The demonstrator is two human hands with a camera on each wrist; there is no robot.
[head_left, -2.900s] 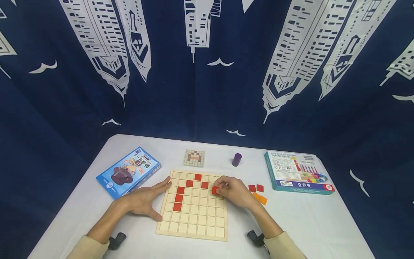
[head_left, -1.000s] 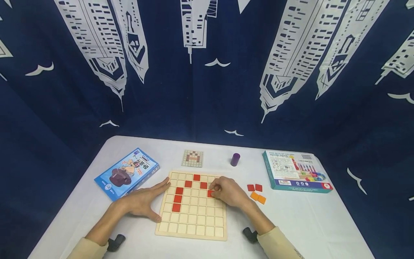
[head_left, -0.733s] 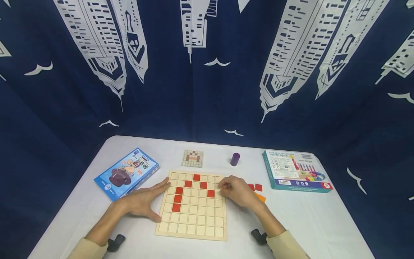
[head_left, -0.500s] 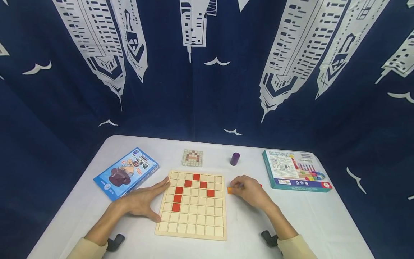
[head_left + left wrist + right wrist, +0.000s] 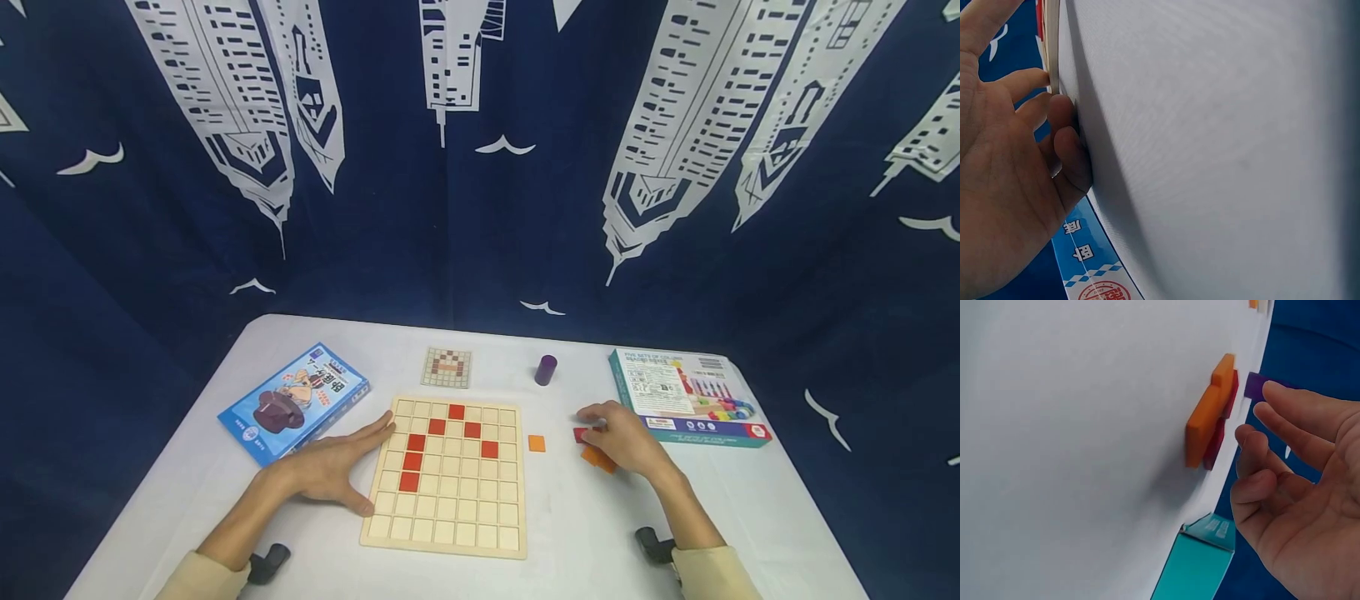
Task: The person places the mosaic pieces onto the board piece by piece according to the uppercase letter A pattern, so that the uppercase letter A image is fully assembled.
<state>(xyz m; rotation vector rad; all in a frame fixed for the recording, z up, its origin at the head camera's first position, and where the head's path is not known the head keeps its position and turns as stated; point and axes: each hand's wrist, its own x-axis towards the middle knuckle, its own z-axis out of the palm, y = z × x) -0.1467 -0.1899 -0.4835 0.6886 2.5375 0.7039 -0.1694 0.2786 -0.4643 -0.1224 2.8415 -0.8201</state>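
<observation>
The wooden grid board (image 5: pixel 457 508) lies mid-table, with several red square tiles (image 5: pixel 410 482) in its cells. My left hand (image 5: pixel 330 471) is spread against the board's left edge, thumb and fingertips touching it. To the right, my right hand (image 5: pixel 626 442) hovers over a small group of orange tiles (image 5: pixel 592 456) and red tiles (image 5: pixel 579 435), partly covering them. In the right wrist view its fingers are loosely bent and hold nothing, apart from the orange tiles (image 5: pixel 1207 419). A single orange tile (image 5: pixel 536 443) lies just right of the board.
A small pattern card (image 5: pixel 447 367) lies behind the board, and a purple cylinder (image 5: pixel 546 370) stands to its right. A blue game box (image 5: pixel 296 400) lies at the left. Behind my right hand is a teal-edged box (image 5: pixel 682 396). A patterned dark blue curtain (image 5: pixel 465 233) hangs behind the table.
My right hand let go of a red tile in a board cell, then brought an orange tile beside the board and released it. It has moved back right over the loose tiles. Left hand still.
</observation>
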